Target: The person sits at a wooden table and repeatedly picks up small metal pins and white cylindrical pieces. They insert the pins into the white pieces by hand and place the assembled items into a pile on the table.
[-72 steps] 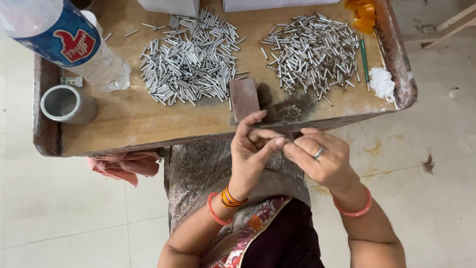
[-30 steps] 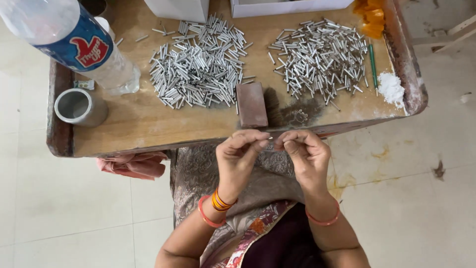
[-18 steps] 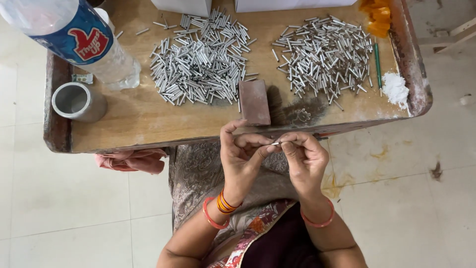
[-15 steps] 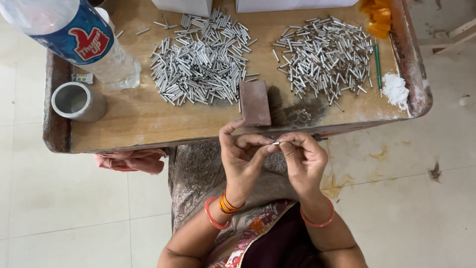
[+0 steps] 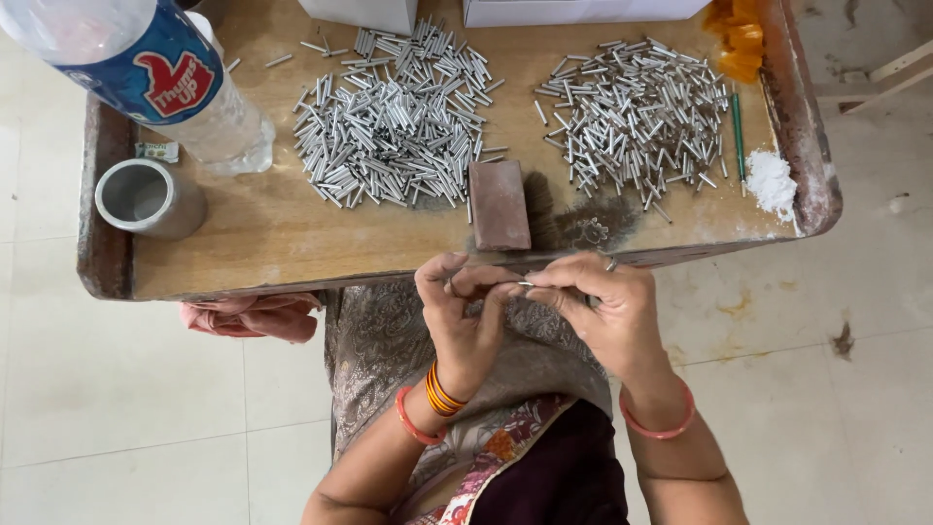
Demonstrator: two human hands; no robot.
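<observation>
My left hand (image 5: 465, 313) and my right hand (image 5: 601, 309) meet over my lap, just below the front edge of a low wooden table (image 5: 282, 243). Both pinch a thin silvery metal pin (image 5: 523, 284) between their fingertips. On the table lie two heaps of small silvery metal tubes, one at the middle (image 5: 394, 122) and one at the right (image 5: 637, 112). A small brown block (image 5: 500, 204) lies between the heaps near the front edge.
A plastic bottle with a blue label (image 5: 146, 68) and a grey metal cup (image 5: 146, 197) stand at the table's left. White powder (image 5: 771, 180), a green stick (image 5: 738, 134) and orange material (image 5: 736, 34) sit at the right. Two white boxes (image 5: 573, 10) stand at the back. A pink cloth (image 5: 255, 316) hangs below.
My hands have stayed together at the table's front edge, working the pin between the fingertips. The view has shifted slightly; the heaps and block have not moved.
</observation>
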